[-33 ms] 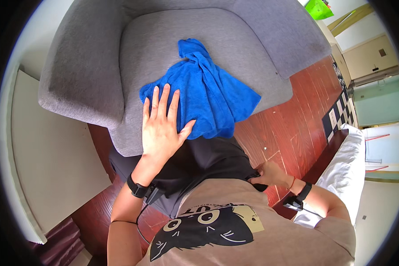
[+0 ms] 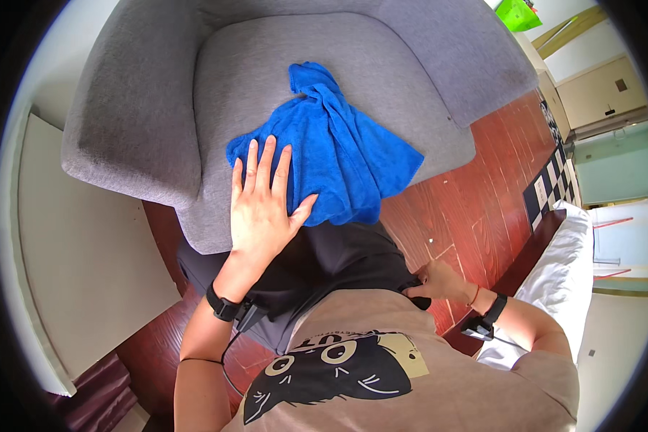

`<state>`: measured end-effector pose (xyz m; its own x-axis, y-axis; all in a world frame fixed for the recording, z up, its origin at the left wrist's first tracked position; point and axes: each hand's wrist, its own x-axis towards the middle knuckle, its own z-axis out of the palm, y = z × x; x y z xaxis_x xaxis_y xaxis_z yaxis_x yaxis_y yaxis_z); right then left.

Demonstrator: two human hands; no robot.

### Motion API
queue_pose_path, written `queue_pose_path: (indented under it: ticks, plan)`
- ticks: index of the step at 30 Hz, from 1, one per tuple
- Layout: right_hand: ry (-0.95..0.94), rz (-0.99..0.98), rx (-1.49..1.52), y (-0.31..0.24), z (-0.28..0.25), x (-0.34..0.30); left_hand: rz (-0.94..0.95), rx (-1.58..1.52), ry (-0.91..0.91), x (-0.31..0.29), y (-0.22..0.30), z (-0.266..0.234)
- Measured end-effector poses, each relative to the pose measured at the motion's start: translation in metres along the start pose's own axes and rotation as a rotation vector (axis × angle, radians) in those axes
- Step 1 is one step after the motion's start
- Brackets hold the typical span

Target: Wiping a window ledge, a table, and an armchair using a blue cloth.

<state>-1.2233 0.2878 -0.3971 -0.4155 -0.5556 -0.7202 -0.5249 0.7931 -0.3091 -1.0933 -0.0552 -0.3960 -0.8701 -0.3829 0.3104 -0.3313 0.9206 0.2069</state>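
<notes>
A crumpled blue cloth (image 2: 345,158) lies on the seat of a grey armchair (image 2: 266,65), and its near edge hangs over the seat's front. My left hand (image 2: 263,198) rests flat at the cloth's left side, palm down. Its fingers are stretched out and touch the cloth, with the thumb spread toward its lower edge. Down by my right hip, my right hand (image 2: 443,282) is closed at the side of my dark trousers (image 2: 338,255). Its fingertips are partly hidden, and something dark shows beneath them that I cannot make out.
The chair's armrests (image 2: 133,108) rise on both sides of the seat. A white panel (image 2: 86,252) stands at the left. Red-brown wooden floor (image 2: 468,209) shows to the right, beside white bedding (image 2: 554,273). A black-and-white checkered mat (image 2: 554,180) lies farther right.
</notes>
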Motion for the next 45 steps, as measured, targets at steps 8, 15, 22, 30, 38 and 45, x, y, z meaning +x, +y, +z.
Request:
queue_pose_path:
  ticks: [8,15,22,30,38,45]
  plan:
    - [-0.17,0.009,0.062,-0.015,-0.009,0.027,-0.012,-0.015,0.024,0.0,-0.003,0.002]
    - [-0.41,0.206,0.213,0.014,-0.067,-0.014,-0.022,-0.043,0.012,-0.003,-0.002,-0.004]
    - [0.411,0.038,0.769,0.153,-0.222,-0.013,-0.017,-0.014,-0.004,0.002,0.0,-0.011]
    - [1.29,-0.004,0.157,0.169,-0.393,0.175,-0.014,-0.027,0.008,-0.002,-0.004,-0.006]
    - [1.254,0.098,-0.108,0.193,-0.451,0.279,-0.056,-0.075,0.017,0.005,0.003,-0.013]
    - [1.481,0.188,-0.224,0.215,-0.481,0.292,-0.029,-0.039,0.11,0.002,0.002,0.0]
